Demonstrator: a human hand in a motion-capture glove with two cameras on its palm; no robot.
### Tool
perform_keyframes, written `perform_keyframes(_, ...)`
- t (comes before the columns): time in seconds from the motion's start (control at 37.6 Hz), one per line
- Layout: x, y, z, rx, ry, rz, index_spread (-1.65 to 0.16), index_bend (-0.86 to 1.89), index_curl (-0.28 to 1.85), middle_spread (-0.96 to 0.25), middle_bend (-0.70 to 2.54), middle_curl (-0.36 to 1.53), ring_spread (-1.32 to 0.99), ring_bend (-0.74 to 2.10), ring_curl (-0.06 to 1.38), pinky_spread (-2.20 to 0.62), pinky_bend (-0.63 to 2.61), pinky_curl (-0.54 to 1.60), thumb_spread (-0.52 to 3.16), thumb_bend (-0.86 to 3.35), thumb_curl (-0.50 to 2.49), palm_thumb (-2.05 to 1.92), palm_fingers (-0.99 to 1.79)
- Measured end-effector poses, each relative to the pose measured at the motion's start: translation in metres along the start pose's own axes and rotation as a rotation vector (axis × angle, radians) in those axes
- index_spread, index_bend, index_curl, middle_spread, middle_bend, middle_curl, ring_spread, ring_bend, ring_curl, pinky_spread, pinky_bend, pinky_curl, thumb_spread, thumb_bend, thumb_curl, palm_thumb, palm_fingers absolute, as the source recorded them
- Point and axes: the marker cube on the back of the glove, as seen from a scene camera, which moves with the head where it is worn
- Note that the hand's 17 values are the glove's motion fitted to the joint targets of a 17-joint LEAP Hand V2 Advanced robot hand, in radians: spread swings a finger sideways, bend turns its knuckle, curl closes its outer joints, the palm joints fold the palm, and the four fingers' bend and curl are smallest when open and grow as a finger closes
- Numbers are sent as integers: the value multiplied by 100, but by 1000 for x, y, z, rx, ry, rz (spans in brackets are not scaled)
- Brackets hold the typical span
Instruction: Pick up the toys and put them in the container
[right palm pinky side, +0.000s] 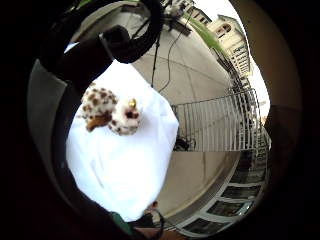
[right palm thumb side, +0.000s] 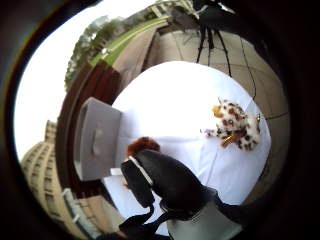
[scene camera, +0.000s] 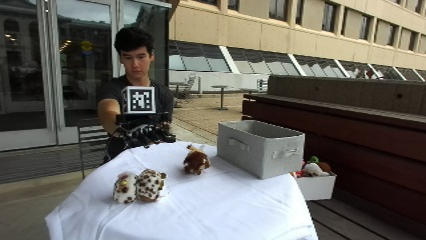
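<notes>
On white draped cloth (scene camera: 219, 205), spotted plush toy (scene camera: 141, 186) beside boxy grey fabric container (scene camera: 258, 148).

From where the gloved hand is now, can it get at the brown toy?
Probably yes: the gloved right hand hovers at the table's far edge, holding nothing, and only bare white cloth separates it from the brown toy.

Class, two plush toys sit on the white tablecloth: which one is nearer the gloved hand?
The brown plush toy, plain brown and standing between the gloved right hand and the grey container. The spotted plush toy lies nearer the table's front edge.
</notes>
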Motion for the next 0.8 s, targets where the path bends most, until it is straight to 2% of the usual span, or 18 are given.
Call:
perform_keyframes(0.05, 9, -5, 18, -36, -6, 37, -36, 15, 43, -16, 36, 42, -32, 67, 28, 0, 100, 35, 95, -10, 19, -14, 6)
perform_keyframes(0.16, 31, -19, 58, -35, -6, -139, -36, 13, 41, -17, 35, 41, -32, 68, 29, 0, 104, 36, 94, -9, 19, -12, 3)
perform_keyframes(0.43, 51, -22, 129, -165, 2, -98, -34, 5, 32, -19, 37, 42, -31, 83, 32, 0, 113, 38, 96, -2, 21, 0, 6)
perform_keyframes(0.53, 55, -22, 143, -146, 24, -112, -35, 5, 28, -21, 41, 44, -32, 93, 34, -5, 120, 38, 102, 6, 24, 16, 18)
perform_keyframes(0.56, 55, -22, 145, -131, 32, -118, -35, 6, 27, -21, 41, 44, -32, 92, 34, -4, 119, 38, 102, 3, 24, 12, 13)
perform_keyframes(0.59, 55, -22, 146, -116, 39, -124, -35, 6, 27, -23, 43, 45, -34, 101, 37, -13, 129, 41, 105, 13, 27, 29, 35)
perform_keyframes(0.61, 55, -22, 148, -100, 45, -131, -35, 6, 25, -22, 42, 43, -33, 97, 34, -10, 123, 37, 105, 9, 26, 23, 22)
perform_keyframes(0.64, 55, -22, 149, -83, 50, -139, -36, 5, 25, -24, 44, 45, -35, 109, 39, -21, 134, 41, 107, 16, 29, 34, 50)
perform_keyframes(0.74, 53, -23, 151, -7, 48, -169, -37, 14, 21, -29, 60, 48, -38, 122, 39, -34, 115, 33, 100, 24, 36, 55, 93)
perform_keyframes(0.8, 52, -24, 149, 12, 36, -162, -37, 15, 22, -30, 64, 49, -38, 123, 40, -37, 110, 33, 95, 23, 39, 58, 98)
